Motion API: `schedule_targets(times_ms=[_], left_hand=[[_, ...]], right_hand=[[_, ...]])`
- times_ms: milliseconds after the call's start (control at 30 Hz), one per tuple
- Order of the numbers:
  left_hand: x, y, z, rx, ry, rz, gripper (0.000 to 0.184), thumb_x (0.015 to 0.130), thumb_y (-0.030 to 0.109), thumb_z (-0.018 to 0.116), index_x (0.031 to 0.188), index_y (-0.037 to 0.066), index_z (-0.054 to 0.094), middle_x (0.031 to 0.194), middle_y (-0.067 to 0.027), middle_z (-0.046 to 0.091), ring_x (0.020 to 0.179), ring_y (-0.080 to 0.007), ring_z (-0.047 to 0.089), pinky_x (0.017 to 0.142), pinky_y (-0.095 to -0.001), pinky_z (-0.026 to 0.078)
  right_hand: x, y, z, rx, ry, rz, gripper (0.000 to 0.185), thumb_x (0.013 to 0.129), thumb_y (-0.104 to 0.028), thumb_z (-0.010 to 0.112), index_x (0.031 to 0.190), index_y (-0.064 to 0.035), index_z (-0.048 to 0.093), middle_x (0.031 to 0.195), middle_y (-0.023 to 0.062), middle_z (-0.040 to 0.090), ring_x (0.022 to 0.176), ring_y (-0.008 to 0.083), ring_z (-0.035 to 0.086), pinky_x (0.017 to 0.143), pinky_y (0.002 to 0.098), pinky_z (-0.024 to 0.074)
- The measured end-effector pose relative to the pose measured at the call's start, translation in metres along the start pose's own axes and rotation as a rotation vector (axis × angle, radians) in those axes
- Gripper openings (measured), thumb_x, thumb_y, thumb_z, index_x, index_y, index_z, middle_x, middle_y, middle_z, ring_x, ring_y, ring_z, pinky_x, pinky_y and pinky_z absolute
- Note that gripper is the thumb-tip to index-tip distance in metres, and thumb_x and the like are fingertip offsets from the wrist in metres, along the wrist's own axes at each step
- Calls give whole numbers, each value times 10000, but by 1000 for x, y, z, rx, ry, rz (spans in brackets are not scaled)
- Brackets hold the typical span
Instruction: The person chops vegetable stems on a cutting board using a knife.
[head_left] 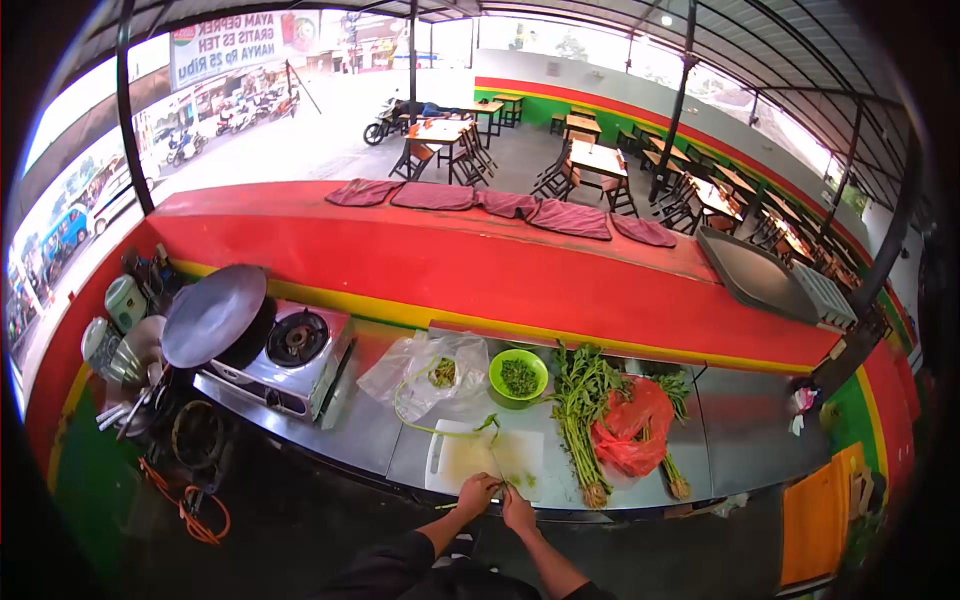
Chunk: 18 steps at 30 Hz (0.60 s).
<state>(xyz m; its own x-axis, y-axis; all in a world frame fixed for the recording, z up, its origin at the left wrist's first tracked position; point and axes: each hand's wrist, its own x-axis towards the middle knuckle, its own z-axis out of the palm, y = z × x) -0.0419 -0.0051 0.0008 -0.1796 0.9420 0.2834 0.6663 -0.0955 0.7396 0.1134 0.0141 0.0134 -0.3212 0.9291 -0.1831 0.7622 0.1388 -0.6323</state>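
My left hand is closed on a thin green stem at the near edge of the white cutting board. Close beside it, my right hand has its fingers closed round something too small to make out. A long green stalk with a leafy end lies across the board and curves up over a clear plastic bag. Behind the board stands a green bowl with chopped greens. Bundles of leafy stalks lie to the right, next to a red plastic bag.
A gas stove with a large wok stands on the left. Behind the counter runs a red ledge with folded cloths and a dark tray. An orange board is at the lower right.
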Motion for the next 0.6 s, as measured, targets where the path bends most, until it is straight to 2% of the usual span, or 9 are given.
schedule_targets(times_ms=[167,233,333,367,500,567,600], left_hand=[[-1,1,-1,-47,2,7,141,875,152,731,973,68,787,925,-143,723,892,-349,696,805,-451,563],[0,3,-1,-34,-4,-6,145,874,149,730,976,64,788,934,-148,725,894,-352,697,809,-449,564],[-1,9,-4,-14,-24,-50,149,872,136,727,983,61,791,947,-151,727,900,-357,698,818,-448,564],[-1,10,-3,-10,-2,-44,145,871,131,726,981,64,792,947,-149,726,900,-356,698,820,-447,564],[-3,7,6,-21,36,-49,145,870,136,732,984,72,794,943,-147,720,905,-351,695,826,-445,563],[-7,10,7,10,57,-53,153,871,142,737,994,71,795,939,-142,721,910,-344,690,824,-446,559],[-12,10,7,14,52,-67,153,871,142,737,994,71,795,939,-142,721,910,-344,690,824,-446,559]], right_hand=[[-8,7,0,72,-8,-10,407,1061,-383,443,1397,-190,568,1020,299,710,932,533,677,836,618,539],[-14,9,0,33,-6,6,413,1066,-402,437,1410,-214,566,1072,290,708,961,525,676,863,616,530],[-18,5,-8,36,-40,28,419,1064,-412,441,1418,-221,559,1067,291,708,957,525,678,862,621,527],[-19,3,-12,-3,-52,6,419,1064,-396,445,1426,-209,544,1017,294,712,913,532,677,824,624,534],[-12,7,-12,-58,-77,18,418,1064,-407,443,1425,-225,549,1039,298,709,936,532,675,837,621,533],[-5,11,-2,46,11,-61,420,1063,-418,434,1421,-234,553,1077,296,706,981,529,670,858,609,536],[-5,9,-6,53,-17,-49,411,1059,-392,451,1420,-227,559,1056,287,707,966,520,671,855,608,533]])
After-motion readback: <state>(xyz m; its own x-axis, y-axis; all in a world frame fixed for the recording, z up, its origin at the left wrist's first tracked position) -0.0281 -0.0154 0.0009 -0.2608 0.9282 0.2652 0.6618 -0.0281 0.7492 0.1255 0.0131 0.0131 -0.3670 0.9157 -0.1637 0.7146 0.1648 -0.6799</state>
